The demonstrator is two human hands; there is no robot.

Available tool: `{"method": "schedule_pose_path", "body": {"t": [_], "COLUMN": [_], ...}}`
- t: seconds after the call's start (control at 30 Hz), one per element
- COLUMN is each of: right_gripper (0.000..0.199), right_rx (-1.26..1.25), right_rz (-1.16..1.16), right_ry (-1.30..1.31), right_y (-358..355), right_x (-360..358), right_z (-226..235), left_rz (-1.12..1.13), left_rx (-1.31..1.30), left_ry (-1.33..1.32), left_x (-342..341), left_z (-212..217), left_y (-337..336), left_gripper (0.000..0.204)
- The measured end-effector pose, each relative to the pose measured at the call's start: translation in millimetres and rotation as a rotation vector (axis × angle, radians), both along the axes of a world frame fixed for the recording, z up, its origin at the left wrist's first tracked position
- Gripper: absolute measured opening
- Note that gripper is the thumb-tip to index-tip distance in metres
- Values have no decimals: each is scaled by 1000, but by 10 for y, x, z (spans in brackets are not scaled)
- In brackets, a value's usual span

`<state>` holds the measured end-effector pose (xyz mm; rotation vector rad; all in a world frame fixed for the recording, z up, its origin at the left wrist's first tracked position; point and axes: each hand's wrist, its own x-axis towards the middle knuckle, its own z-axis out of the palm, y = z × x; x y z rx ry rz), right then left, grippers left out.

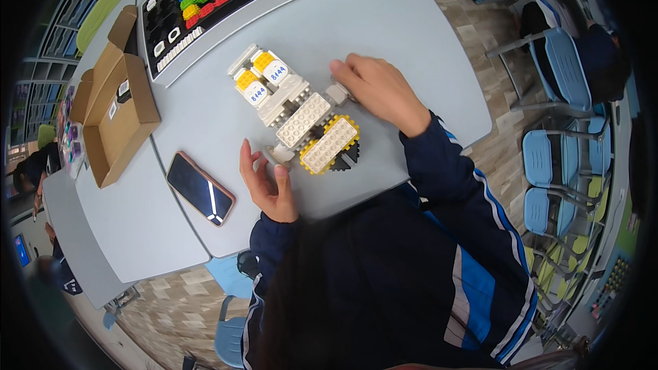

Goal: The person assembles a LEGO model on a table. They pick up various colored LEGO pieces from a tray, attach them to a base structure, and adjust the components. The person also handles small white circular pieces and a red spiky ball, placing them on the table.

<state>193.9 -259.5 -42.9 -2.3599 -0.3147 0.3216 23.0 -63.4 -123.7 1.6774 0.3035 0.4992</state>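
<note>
A white and yellow building-block model (303, 120) lies on the grey-white table in front of me. It has two white rounded pieces with handwritten marks at its far end, and a studded white bar edged with yellow and black gear-like pieces at its near end. My right hand (384, 92), fingers curled down, is at a pale grey part (337, 94) on the model's right side; its fingertips are partly hidden. My left hand (267, 181) is beside a similar grey part (281, 153) on the left, its fingers and thumb apart and holding nothing.
A phone (201, 188) lies left of the model. Further left stands an open cardboard box (123, 120). A black sorting tray (205, 10) with coloured blocks fills the far side of the table. Blue chairs (565, 68) stand to the right.
</note>
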Motion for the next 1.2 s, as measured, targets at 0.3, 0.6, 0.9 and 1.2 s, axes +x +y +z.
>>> {"method": "schedule_pose_path", "body": {"t": [0.3,0.6,0.9,1.2], "right_gripper": [64,56,50,47], "right_rx": [671,374,383,384], "right_rz": [63,58,40,69], "right_ry": [-672,-766,-785,-771], "right_y": [242,494,593,656], "right_x": [-1034,-923,-834,-665], "right_z": [-127,-349,-409,-358], "left_rz": [99,80,226,281], "left_rx": [207,60,72,61], "left_ry": [-65,4,63,89], "left_x": [-309,-295,-51,-2], "left_z": [117,36,124,79], "left_y": [35,72,21,66], "left_gripper": [48,33,33,37]}}
